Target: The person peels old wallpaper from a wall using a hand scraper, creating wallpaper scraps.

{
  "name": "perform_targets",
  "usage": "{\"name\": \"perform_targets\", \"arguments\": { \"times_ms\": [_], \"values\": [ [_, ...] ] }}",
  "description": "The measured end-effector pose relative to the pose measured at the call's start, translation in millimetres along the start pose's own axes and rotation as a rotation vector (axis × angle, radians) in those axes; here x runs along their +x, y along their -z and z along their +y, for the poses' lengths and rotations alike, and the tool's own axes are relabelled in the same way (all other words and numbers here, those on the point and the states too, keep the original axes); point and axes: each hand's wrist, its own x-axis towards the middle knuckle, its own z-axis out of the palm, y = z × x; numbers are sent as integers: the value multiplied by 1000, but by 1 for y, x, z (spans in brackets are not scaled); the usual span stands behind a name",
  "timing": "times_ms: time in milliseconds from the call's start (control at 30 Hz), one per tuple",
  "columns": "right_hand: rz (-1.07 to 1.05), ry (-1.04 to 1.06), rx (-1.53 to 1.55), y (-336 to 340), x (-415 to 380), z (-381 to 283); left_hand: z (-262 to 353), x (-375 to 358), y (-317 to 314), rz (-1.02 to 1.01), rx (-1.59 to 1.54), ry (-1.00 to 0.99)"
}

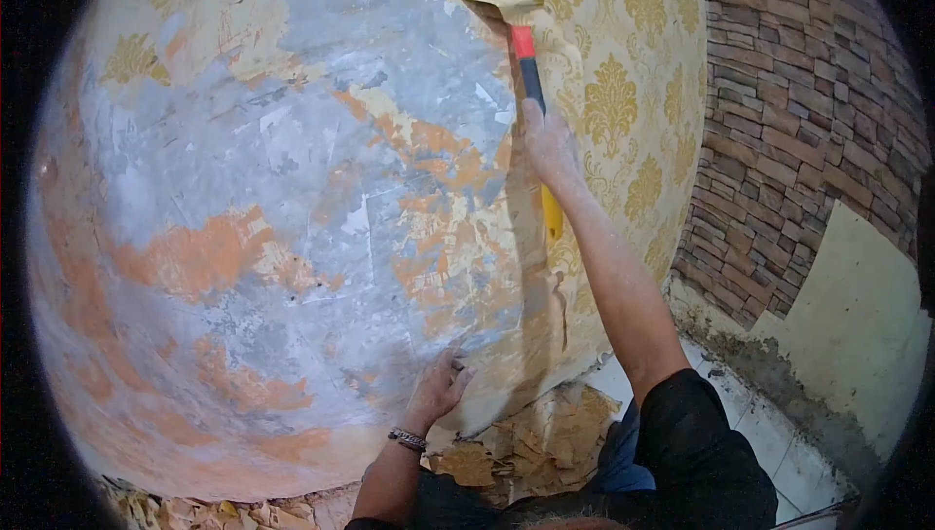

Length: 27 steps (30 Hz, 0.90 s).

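Head view: the right hand (552, 145) is wrapped around the handle of a scraper (529, 72), which reaches up to a loose flap (511, 6) at the edge of the patterned wallpaper (610, 106). The left hand (440, 389) is low by the stripped wall (302, 160), fingers loosely parted; I cannot tell whether they touch it. Too steep a blade could gouge the plaster; a jerky push could tear the flap short.
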Motion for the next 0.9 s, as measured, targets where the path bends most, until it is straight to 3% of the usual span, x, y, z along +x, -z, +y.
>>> {"name": "perform_targets", "arguments": {
  "times_ms": [133,333,400,467,533,600,633,700,733,800,867,900],
  "values": [
    [59,81,6,-1,12,-3,2,-6,1,-38,34,43],
    [-59,51,197,10,17,-5,-5,-4,-5,-52,56,15],
    [-268,-58,602,21,15,-11,-7,-3,-9,-71,69,28],
    [-281,-90,678,25,11,-20,-11,-1,-13,-89,85,43],
    [-295,-113,752,27,10,-17,-16,1,-16,-40,106,-86],
    [-161,-8,424,22,20,5,-13,1,-13,-31,77,-83],
    [-163,0,422,18,21,14,-11,1,-12,-28,48,-77],
    [4,120,44,11,20,31,-11,-2,-9,-34,37,-50],
    [6,130,46,7,28,36,-12,-2,-8,-41,30,-22],
    [157,341,-150,1,47,38,-16,-1,-9,-53,66,-30],
    [108,301,-135,15,45,19,-31,-4,-16,-55,105,-7],
    [60,261,-131,19,44,7,-44,-1,-24,-7,198,-137]
  ]
}}
